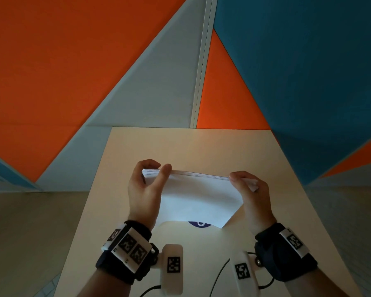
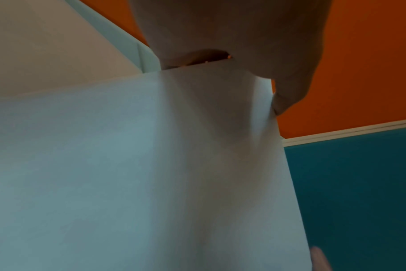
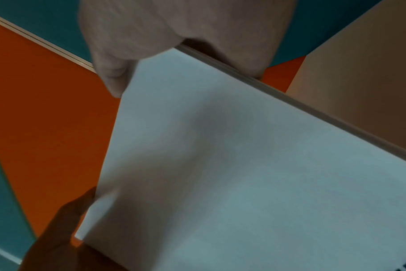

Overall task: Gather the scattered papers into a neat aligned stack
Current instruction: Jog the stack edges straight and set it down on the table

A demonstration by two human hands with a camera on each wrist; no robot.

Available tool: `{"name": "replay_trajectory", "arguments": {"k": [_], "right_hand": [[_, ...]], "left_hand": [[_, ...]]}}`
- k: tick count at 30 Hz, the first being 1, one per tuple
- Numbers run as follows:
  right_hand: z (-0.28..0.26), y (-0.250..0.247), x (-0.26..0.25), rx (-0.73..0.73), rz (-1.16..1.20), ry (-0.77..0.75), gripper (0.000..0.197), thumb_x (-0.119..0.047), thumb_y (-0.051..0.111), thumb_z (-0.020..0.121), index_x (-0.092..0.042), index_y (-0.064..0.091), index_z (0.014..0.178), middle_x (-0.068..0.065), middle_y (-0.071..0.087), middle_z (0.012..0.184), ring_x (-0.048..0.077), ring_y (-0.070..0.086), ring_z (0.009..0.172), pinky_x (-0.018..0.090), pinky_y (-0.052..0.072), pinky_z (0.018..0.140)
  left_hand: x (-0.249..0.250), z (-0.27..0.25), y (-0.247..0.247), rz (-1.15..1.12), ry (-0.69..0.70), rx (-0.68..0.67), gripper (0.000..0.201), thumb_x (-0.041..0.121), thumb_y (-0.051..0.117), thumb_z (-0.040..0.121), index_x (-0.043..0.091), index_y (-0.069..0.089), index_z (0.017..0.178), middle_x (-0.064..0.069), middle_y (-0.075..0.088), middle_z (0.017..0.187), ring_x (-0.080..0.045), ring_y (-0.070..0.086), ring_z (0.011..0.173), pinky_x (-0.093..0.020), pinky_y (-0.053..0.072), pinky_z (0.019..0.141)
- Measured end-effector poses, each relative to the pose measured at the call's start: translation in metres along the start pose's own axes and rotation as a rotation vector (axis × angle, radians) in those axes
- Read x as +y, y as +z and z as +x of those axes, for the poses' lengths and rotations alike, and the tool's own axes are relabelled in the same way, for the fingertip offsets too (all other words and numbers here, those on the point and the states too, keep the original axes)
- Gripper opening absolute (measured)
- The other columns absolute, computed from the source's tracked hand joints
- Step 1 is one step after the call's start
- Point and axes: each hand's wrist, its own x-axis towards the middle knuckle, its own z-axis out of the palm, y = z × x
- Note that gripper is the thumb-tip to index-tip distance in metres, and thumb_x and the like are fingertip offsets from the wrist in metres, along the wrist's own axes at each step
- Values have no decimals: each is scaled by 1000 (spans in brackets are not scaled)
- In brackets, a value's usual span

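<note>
A stack of white papers stands on edge over the beige table, held upright between both hands. My left hand grips its upper left corner, thumb in front and fingers curled behind. At the upper right corner my right hand grips the same stack, where a few sheet corners stick out unevenly. The near face of the papers fills the left wrist view under my thumb. In the right wrist view the papers show their layered edge running down to the right.
A blue round mark shows on the table just below the stack's bottom edge. Orange, blue and pale grey wall panels rise behind the table's far edge. Wrist cameras with cables hang near the table's front.
</note>
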Motion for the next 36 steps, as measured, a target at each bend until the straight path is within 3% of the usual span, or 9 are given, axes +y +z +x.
{"name": "replay_trajectory", "arguments": {"k": [3,9,13,16,19,24,30,34,36], "right_hand": [[0,-1,2,-9,0,-18,26,-35,73,65,-11,65,68,-9,64,62,6,59,61,14,45,59],[-2,-1,3,25,-7,-31,31,-37,71,63,-8,64,67,-8,61,60,8,57,59,14,45,57],[-3,1,2,24,-6,-40,27,-33,72,65,-8,63,69,-10,60,58,5,56,58,12,44,57],[-3,1,1,33,-13,-25,32,-41,70,63,-10,65,68,-3,60,63,12,56,64,18,45,61],[-3,0,2,18,-26,-13,28,-42,70,65,-14,66,69,1,62,69,18,58,70,27,44,66],[-3,0,0,-1,-31,-27,40,-42,73,61,-6,63,74,-6,64,67,10,60,63,16,46,57],[-2,0,-2,-9,-22,-35,35,-39,70,62,-6,63,72,-6,62,64,9,58,63,15,46,58],[-5,-7,-2,-81,-85,-24,39,-35,78,57,-10,67,85,-7,69,78,9,65,73,18,51,63],[-7,-11,-1,-112,-134,11,40,-23,86,56,-10,67,89,-2,71,83,13,69,76,22,54,64]], "left_hand": [[0,-2,0,-49,-22,-1,33,46,70,69,18,61,85,10,63,81,-10,59,81,-29,44,80],[1,-8,2,-42,-50,-19,14,30,69,75,19,62,80,14,64,74,-7,60,75,-26,44,77],[2,-4,1,-36,-44,-34,17,35,68,69,22,62,76,14,63,73,-7,58,75,-26,43,77],[2,-3,0,-56,-68,-36,10,31,67,69,23,62,72,13,62,71,-7,57,72,-26,42,74],[1,-2,0,-62,-66,-33,13,38,64,68,25,62,71,14,61,72,-10,56,75,-28,41,78],[1,-5,2,-48,-66,-37,13,33,69,75,23,62,74,14,62,71,-7,57,72,-26,42,75],[2,-3,-1,-38,-58,-54,7,24,61,76,17,59,74,13,58,71,-6,52,72,-25,39,74],[2,-2,-1,-57,-68,-52,8,26,61,79,22,59,72,13,57,69,-11,52,72,-29,40,74],[0,-1,-2,-51,-68,-52,10,29,62,79,22,61,72,11,59,69,-14,54,73,-32,42,75]]}}
